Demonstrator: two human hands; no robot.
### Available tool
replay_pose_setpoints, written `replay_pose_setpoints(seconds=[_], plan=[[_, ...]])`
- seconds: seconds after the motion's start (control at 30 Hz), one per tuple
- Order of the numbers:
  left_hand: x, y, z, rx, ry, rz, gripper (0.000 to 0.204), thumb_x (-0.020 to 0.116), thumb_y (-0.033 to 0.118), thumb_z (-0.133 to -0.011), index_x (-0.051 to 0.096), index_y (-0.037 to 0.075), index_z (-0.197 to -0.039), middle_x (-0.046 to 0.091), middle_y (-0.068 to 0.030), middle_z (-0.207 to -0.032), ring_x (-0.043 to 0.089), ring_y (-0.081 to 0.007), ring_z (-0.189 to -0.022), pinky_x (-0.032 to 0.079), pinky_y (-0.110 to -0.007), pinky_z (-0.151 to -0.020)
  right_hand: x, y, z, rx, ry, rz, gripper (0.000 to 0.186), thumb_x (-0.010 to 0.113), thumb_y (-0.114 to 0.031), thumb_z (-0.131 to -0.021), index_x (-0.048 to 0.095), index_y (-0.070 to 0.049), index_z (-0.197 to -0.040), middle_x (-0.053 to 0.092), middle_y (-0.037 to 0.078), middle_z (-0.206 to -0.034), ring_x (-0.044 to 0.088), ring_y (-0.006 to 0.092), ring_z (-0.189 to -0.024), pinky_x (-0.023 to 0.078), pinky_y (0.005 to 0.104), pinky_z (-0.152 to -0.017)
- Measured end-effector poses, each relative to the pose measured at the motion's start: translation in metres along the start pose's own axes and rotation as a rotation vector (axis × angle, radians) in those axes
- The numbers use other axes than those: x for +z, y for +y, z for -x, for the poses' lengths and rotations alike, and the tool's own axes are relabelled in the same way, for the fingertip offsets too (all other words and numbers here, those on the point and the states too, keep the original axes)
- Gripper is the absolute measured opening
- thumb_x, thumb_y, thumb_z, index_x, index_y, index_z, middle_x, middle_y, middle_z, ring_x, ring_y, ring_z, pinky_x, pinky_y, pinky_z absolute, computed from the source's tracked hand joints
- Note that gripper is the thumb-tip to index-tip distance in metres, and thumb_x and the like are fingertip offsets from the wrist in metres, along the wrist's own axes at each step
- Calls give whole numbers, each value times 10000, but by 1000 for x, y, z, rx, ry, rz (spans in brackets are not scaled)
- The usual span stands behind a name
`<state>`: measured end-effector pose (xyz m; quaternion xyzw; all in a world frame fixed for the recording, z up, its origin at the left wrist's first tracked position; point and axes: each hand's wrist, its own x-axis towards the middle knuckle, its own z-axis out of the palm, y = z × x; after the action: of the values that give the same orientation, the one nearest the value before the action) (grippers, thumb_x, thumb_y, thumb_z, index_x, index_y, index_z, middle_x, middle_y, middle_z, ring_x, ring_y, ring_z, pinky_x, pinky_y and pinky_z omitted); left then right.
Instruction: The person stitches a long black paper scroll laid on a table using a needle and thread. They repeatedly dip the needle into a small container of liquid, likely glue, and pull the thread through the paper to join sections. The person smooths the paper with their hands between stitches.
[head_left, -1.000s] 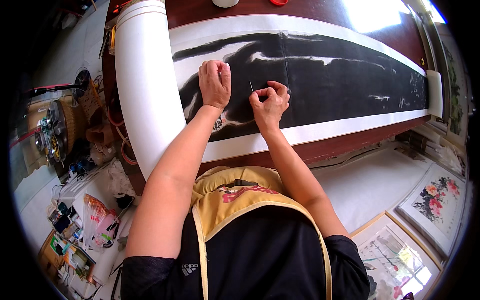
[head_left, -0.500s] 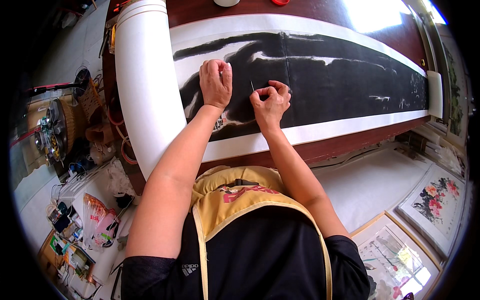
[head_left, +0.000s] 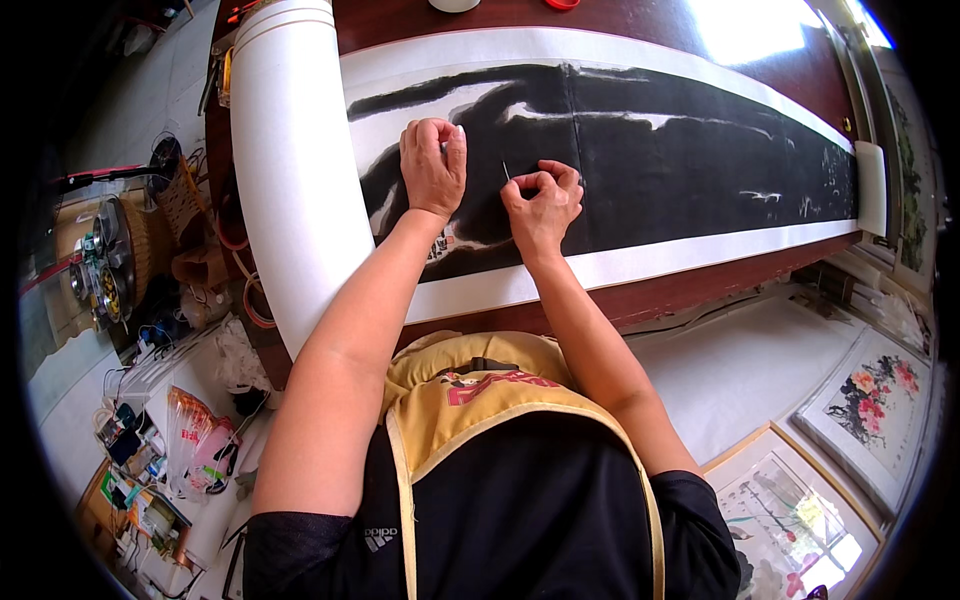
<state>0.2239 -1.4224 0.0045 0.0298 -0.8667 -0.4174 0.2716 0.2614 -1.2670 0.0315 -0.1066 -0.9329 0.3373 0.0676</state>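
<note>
A long ink painting (head_left: pixel 680 165), mostly black with pale streaks and a white border, lies unrolled across the table. Over its left part is my left hand (head_left: pixel 433 175), with thumb and fingers curled together in a pinch. What it holds, if anything, is too small to make out. Just to its right, my right hand (head_left: pixel 543 208) pinches a thin needle (head_left: pixel 506 171) between thumb and forefinger. The needle points up and away from me above the black area. Whether its tip touches the paper I cannot tell. A small inscription (head_left: pixel 438 246) shows beside my left wrist.
A thick white paper roll (head_left: pixel 290 150) lies at the painting's left end, a thinner roll (head_left: pixel 870 190) at its right. The dark red table (head_left: pixel 640 20) shows beyond. Framed flower paintings (head_left: pixel 868 405) stand lower right; bags and cables (head_left: pixel 200 440) clutter the lower left.
Both hands have barely shifted, a pixel or so to the right. The grip on the needle is the same.
</note>
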Motion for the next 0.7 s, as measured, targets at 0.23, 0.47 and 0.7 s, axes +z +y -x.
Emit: replay_pose_setpoints(seconds=[0.23, 0.47, 0.7], plan=[[0, 1, 0, 3, 3, 10, 189, 593, 239, -991, 545, 64, -940, 573, -115, -909, 548, -329, -891, 450, -447, -851, 1, 2, 1, -23, 17, -6, 86, 780, -205, -747, 737, -133, -768, 570, 45, -1240, 518, 291, -1177, 394, 467, -988], [0, 1, -1, 14, 10, 4, 183, 594, 233, -989, 548, 65, -935, 574, -109, -904, 549, -326, -879, 452, -446, -845, 4, 0, -2, -37, 52, 29, 86, 781, -202, -747, 726, -138, -761, 572, 45, -1196, 513, 294, -1166, 395, 459, -977], [0, 1, -1, 8, 1, 2, 181, 590, 233, -991, 551, 66, -935, 572, -112, -905, 552, -328, -884, 454, -445, -847, -9, -9, -15, -118, -43, 132, 78, 777, -194, -709, 731, -131, -706, 582, 48, -1140, 522, 296, -1116, 407, 441, -964]])
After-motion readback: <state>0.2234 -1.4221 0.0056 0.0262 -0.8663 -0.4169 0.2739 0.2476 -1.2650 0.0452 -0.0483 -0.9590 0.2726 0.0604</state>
